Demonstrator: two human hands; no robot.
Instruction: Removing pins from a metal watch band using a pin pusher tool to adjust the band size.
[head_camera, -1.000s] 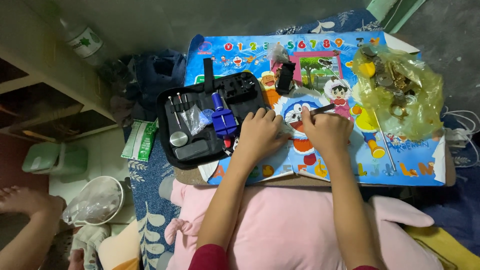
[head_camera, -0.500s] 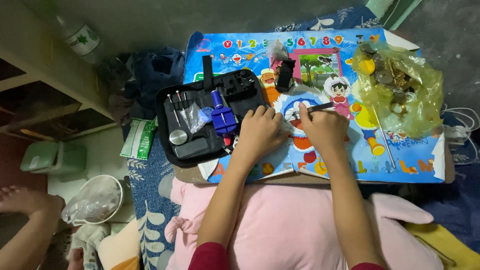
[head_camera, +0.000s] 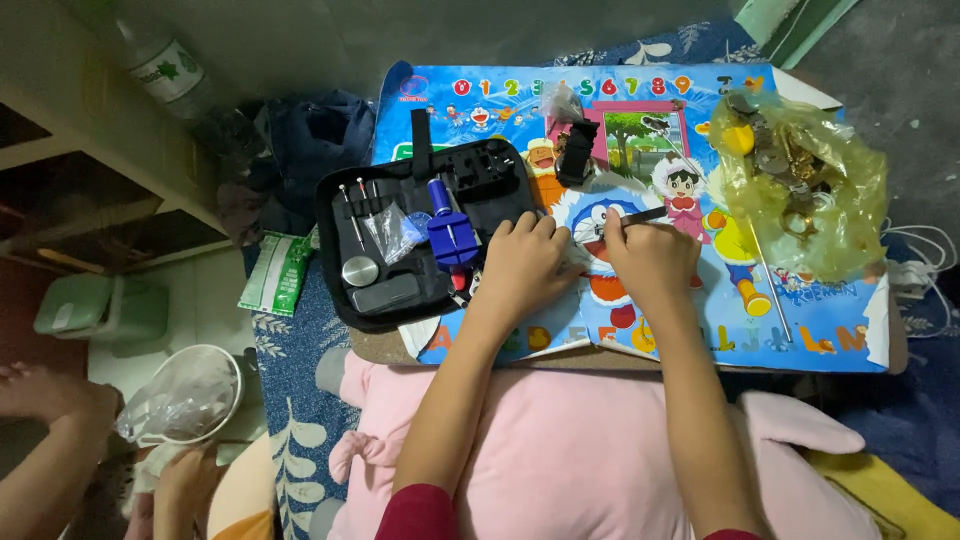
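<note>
Hands close together on cartoon mat (head_camera: 800, 300) | I see L hand (head_camera: 525, 265) curled over a small part, hidden | R hand (head_camera: 650, 255) pinching thin black tool (head_camera: 640, 215) | risk, my guess: tool slips, part skids toward open tool case (head_camera: 390, 290) just left.

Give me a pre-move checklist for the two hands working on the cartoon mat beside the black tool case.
1. Right hand grips the thin black rod-shaped tool: ok.
2. Left hand pressed flat on the colourful cartoon-printed mat, steadying the work: ok.
3. Small workpiece between the hands: cannot tell, the fingers hide it.
4. Open black zip tool case within the left hand's reach, blue plastic tool inside it: ok.
5. Crumpled yellow plastic bag of metal parts apart from the right hand: ok.
6. Another person's hands at the lower left, away from the mat: ok.
</note>
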